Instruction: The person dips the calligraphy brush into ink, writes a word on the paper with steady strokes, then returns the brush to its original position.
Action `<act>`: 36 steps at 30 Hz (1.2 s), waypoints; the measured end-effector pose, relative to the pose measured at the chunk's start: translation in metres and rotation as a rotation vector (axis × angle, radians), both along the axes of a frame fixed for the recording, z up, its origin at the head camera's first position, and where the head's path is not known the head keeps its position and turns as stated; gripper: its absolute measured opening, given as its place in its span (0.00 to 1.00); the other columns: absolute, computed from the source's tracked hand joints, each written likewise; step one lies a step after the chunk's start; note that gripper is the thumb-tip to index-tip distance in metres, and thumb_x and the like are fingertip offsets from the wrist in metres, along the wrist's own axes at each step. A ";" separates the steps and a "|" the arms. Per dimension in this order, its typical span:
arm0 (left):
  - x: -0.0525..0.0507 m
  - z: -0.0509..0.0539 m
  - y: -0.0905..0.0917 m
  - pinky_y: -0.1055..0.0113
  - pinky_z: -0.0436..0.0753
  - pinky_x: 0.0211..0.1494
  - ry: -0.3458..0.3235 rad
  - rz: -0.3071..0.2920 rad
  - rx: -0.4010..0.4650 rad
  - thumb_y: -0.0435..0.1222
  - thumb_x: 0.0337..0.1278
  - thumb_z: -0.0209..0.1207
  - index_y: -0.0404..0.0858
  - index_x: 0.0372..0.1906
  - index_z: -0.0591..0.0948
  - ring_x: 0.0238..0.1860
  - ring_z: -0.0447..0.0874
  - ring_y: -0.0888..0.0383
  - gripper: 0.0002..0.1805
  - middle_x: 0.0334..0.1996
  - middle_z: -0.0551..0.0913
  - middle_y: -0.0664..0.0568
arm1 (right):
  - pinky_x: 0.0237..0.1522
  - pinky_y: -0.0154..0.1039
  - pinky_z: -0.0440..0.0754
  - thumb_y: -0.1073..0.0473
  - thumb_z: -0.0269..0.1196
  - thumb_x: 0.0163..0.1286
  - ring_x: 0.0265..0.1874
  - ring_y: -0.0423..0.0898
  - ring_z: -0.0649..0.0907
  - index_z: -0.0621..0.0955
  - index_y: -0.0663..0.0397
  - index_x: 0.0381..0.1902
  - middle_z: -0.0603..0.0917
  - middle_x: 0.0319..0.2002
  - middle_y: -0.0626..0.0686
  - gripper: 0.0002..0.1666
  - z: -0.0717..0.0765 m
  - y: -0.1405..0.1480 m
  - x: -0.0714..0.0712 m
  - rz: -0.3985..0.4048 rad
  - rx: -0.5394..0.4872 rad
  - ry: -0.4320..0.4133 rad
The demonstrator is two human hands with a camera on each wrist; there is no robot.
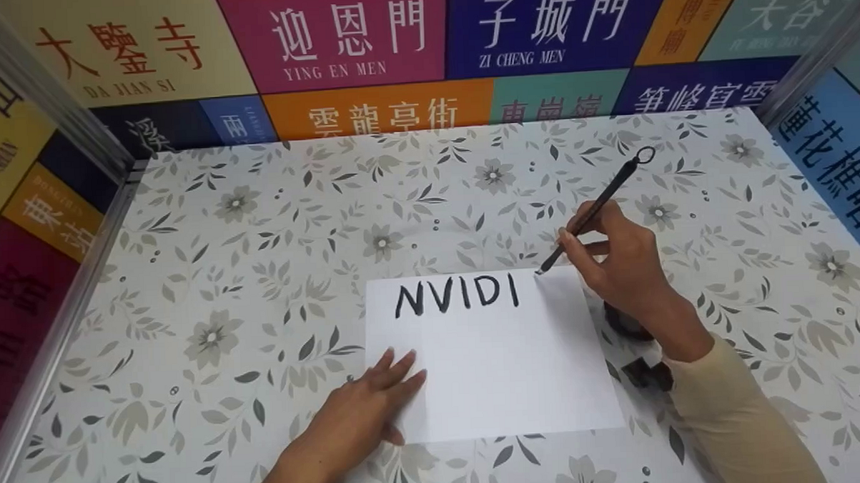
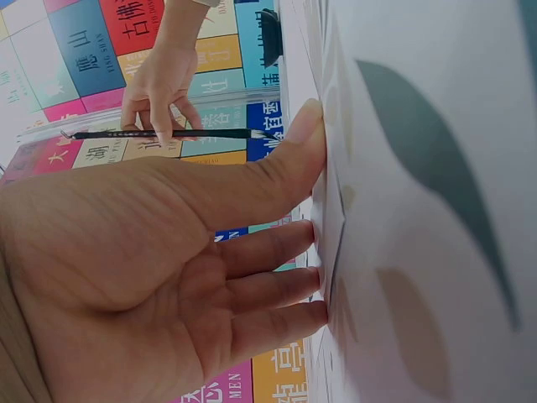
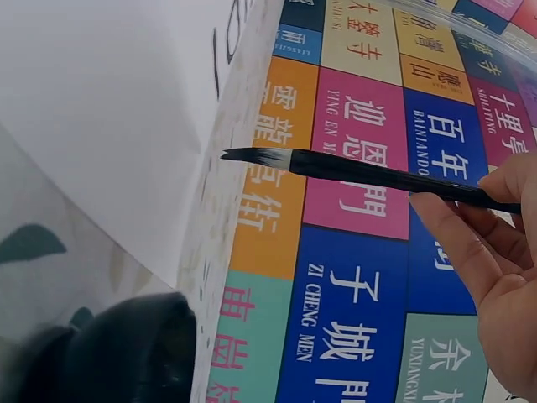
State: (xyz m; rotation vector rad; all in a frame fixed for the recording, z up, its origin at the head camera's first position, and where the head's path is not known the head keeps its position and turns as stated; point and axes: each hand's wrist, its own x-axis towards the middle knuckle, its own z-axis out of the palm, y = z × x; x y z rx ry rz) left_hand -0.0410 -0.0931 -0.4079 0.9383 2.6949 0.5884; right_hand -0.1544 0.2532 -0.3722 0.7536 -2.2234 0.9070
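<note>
A white sheet of paper (image 1: 506, 367) lies on the flower-patterned table, with "NVIDI" in black ink along its top. My right hand (image 1: 620, 263) pinches a dark writing brush (image 1: 604, 196), tilted, its tip by the paper's top edge, right of the last letter. In the right wrist view the brush (image 3: 369, 172) shows an ink-darkened tip with paler bristles behind it. My left hand (image 1: 357, 415) rests with fingers extended on the paper's lower left edge. In the left wrist view the fingertips of the left hand (image 2: 159, 252) touch the sheet.
A dark round pot (image 3: 126, 353) stands right of the paper, partly hidden behind my right wrist in the head view. Near it lies a small black object (image 1: 649, 373), its kind unclear. Panels with colourful lettering (image 1: 351, 37) border the table (image 1: 293, 225) at the back and sides.
</note>
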 end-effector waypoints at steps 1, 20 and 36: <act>0.000 0.000 0.000 0.45 0.76 0.53 -0.001 0.001 0.000 0.44 0.34 0.67 0.39 0.66 0.72 0.68 0.61 0.42 0.43 0.69 0.64 0.44 | 0.32 0.18 0.76 0.73 0.65 0.58 0.32 0.49 0.87 0.72 0.69 0.41 0.82 0.31 0.55 0.15 -0.001 0.000 0.000 0.003 0.001 -0.002; -0.001 -0.001 0.001 0.47 0.78 0.50 0.025 -0.005 -0.001 0.44 0.32 0.68 0.40 0.66 0.73 0.68 0.62 0.42 0.44 0.69 0.65 0.44 | 0.32 0.19 0.77 0.74 0.65 0.57 0.33 0.48 0.86 0.73 0.70 0.40 0.80 0.33 0.56 0.15 -0.011 -0.003 -0.001 0.054 0.019 -0.042; 0.000 -0.001 0.000 0.44 0.77 0.51 0.023 -0.012 -0.012 0.45 0.34 0.68 0.40 0.66 0.72 0.68 0.61 0.43 0.44 0.69 0.64 0.45 | 0.27 0.32 0.83 0.73 0.65 0.58 0.32 0.46 0.85 0.72 0.68 0.41 0.80 0.33 0.55 0.15 -0.006 -0.005 0.003 0.087 0.075 -0.079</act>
